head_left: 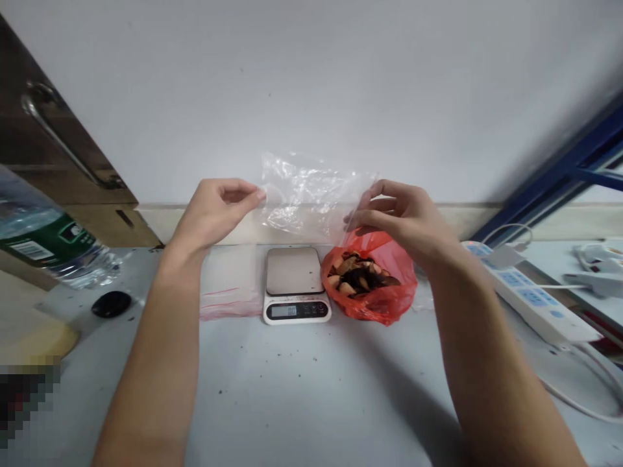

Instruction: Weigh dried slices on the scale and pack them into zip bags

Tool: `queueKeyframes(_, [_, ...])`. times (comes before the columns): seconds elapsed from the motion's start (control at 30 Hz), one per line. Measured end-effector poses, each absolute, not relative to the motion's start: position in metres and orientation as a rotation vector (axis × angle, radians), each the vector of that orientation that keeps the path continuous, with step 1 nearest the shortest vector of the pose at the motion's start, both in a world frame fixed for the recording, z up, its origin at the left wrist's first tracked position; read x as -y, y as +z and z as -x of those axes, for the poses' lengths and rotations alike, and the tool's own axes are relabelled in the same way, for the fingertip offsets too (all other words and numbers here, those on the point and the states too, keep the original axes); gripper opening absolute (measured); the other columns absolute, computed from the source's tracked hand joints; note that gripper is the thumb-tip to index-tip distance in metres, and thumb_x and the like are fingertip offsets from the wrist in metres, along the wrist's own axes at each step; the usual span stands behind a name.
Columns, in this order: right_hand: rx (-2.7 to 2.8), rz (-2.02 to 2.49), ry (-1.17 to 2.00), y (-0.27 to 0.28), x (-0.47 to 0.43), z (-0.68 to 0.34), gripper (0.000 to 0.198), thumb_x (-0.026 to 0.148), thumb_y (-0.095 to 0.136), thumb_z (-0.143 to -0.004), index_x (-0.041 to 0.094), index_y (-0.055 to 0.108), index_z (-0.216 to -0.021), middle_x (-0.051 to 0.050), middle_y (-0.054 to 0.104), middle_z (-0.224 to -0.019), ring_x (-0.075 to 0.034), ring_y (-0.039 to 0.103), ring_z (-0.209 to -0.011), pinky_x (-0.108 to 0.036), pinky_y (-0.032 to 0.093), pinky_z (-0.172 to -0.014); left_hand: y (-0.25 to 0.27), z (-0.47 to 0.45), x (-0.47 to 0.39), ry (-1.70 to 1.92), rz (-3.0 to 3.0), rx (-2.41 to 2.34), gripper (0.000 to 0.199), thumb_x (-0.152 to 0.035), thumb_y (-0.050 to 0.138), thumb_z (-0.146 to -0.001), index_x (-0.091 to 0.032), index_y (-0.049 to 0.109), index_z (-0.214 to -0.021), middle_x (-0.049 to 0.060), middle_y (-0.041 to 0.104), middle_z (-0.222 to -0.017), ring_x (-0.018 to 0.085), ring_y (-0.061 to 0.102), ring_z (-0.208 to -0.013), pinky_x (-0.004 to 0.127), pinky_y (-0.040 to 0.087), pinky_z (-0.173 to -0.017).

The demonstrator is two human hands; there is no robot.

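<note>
A clear plastic zip bag (306, 194) is stretched sideways in the air between my two hands. My left hand (221, 204) pinches its left end between thumb and fingertips. At the other end, near a pinkish strip, my right hand (394, 211) grips the bag, its fingertips partly behind the film. Below the bag a white kitchen scale (294, 272) with a small display stands on the table. Right of the scale sits an open red plastic bag (389, 305) full of dark and tan dried slices (360, 275). More flat zip bags (228, 279) with red strips lie left of the scale.
A large water bottle (43, 240) and a black round lid (111, 303) are at the left. A white power strip (530, 292) with plugs and cables lies at the right. Behind the table (292, 402) rises a pale wall (311, 78). Small crumbs dot the tabletop.
</note>
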State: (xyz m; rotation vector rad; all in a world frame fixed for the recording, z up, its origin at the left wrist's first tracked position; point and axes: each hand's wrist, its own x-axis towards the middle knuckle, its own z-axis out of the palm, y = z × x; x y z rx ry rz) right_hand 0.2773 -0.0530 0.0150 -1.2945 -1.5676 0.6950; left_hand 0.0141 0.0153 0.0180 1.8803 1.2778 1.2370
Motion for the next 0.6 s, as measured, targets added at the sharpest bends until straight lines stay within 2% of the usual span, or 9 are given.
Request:
queueKeyframes(0.07, [1.572, 1.312, 0.586, 0.006, 0.046, -0.253, 0.013, 0.029, 0.071, -0.076, 0.021, 0.063, -0.082, -0.005, 0.075, -0.076, -0.022, 0.073, -0.074, -0.035, 0.057, -0.072, 0.016, 0.012, -0.022, 1.007, -1.910, -1.423, 0.019, -0.037, 0.075, -0.079, -0.021, 0.077, -0.088, 0.010, 0.081, -0.097, 0.029, 0.073, -0.103, 0.039, 0.055, -0.097])
queueKeyframes(0.13, [1.656, 1.339, 0.393, -0.004, 0.041, -0.225, 0.010, 0.025, 0.063, -0.083, 0.020, 0.068, -0.090, -0.005, 0.076, -0.080, -0.020, 0.072, -0.075, -0.032, 0.054, -0.073, 0.011, 0.038, -0.030, 0.900, -1.861, -1.521, 0.022, -0.038, 0.071, -0.078, -0.023, 0.075, -0.093, 0.010, 0.080, -0.094, 0.031, 0.073, -0.102, 0.039, 0.056, -0.090])
queueKeyframes(0.23, [1.952, 1.395, 0.040, -0.016, 0.038, -0.178, 0.022, 0.018, 0.052, -0.093, 0.020, 0.072, -0.099, -0.007, 0.077, -0.089, -0.019, 0.069, -0.078, -0.029, 0.047, -0.070, 0.001, 0.072, -0.041, 0.985, -1.776, -1.579, 0.019, -0.043, 0.068, -0.077, -0.026, 0.069, -0.086, 0.010, 0.080, -0.090, 0.032, 0.075, -0.093, 0.036, 0.056, -0.077])
queueKeyframes(0.33, [2.376, 1.349, -0.197, -0.026, 0.041, -0.134, 0.034, 0.004, 0.045, -0.094, 0.020, 0.073, -0.104, -0.010, 0.078, -0.093, -0.019, 0.066, -0.080, -0.029, 0.037, -0.061, -0.006, 0.097, -0.043, 0.948, -1.749, -1.607, 0.020, -0.046, 0.070, -0.074, -0.027, 0.069, -0.080, 0.010, 0.079, -0.085, 0.031, 0.074, -0.087, 0.034, 0.056, -0.071])
queueKeyframes(0.43, [2.759, 1.174, -0.223, -0.037, 0.045, -0.106, 0.039, -0.002, 0.044, -0.094, 0.018, 0.073, -0.109, -0.012, 0.078, -0.093, -0.020, 0.067, -0.081, -0.029, 0.035, -0.056, -0.007, 0.107, -0.039, 0.762, -1.844, -1.620, 0.022, -0.047, 0.069, -0.073, -0.026, 0.073, -0.079, 0.011, 0.080, -0.089, 0.032, 0.074, -0.088, 0.034, 0.055, -0.073])
queueKeyframes(0.6, [3.019, 1.108, -0.067, -0.061, 0.046, -0.096, 0.036, 0.002, 0.046, -0.098, 0.017, 0.075, -0.113, -0.013, 0.078, -0.099, -0.023, 0.072, -0.091, -0.030, 0.044, -0.059, -0.011, 0.088, -0.037, 0.392, -2.031, -1.452, 0.028, -0.043, 0.068, -0.076, -0.027, 0.081, -0.095, 0.008, 0.082, -0.109, 0.028, 0.074, -0.104, 0.031, 0.053, -0.089])
